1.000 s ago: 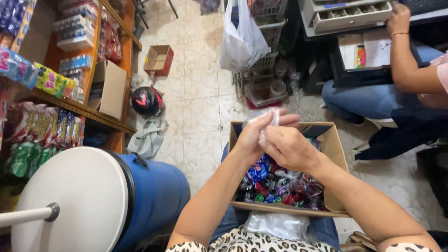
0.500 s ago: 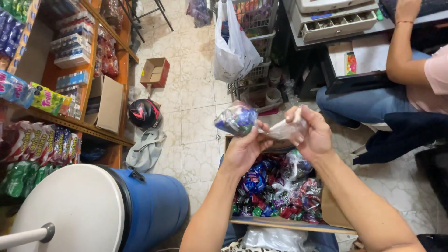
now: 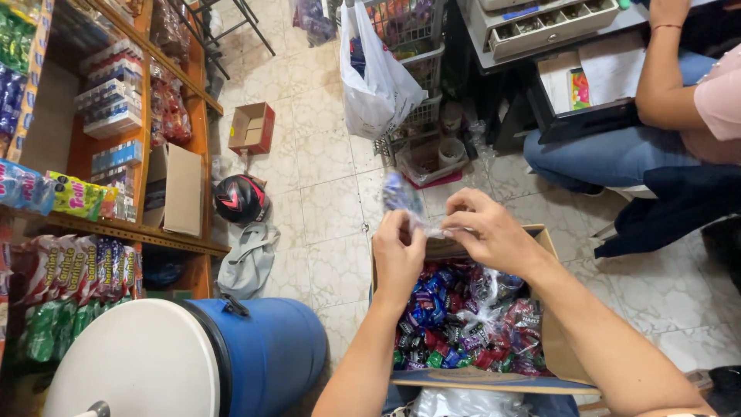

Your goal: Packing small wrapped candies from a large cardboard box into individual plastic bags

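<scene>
Left hand (image 3: 399, 251) and right hand (image 3: 485, 232) both pinching 1 clear candy bag (image 3: 405, 202), raised just above a cardboard box (image 3: 553, 340) of wrapped candies (image 3: 455, 324). Blue barrel (image 3: 266, 351) at left.

Two hands — left hand (image 3: 399, 251) and right hand (image 3: 488, 232) — with one small clear plastic bag (image 3: 407, 202) pinched between their fingertips. Below the fingers, one cardboard box (image 3: 557, 347) of wrapped candies (image 3: 455, 324), too many to count. Left of the fingers: one blue drum (image 3: 262, 351), one black helmet (image 3: 240, 198), two more cardboard boxes — one small (image 3: 251, 128), one tall (image 3: 179, 189).
</scene>
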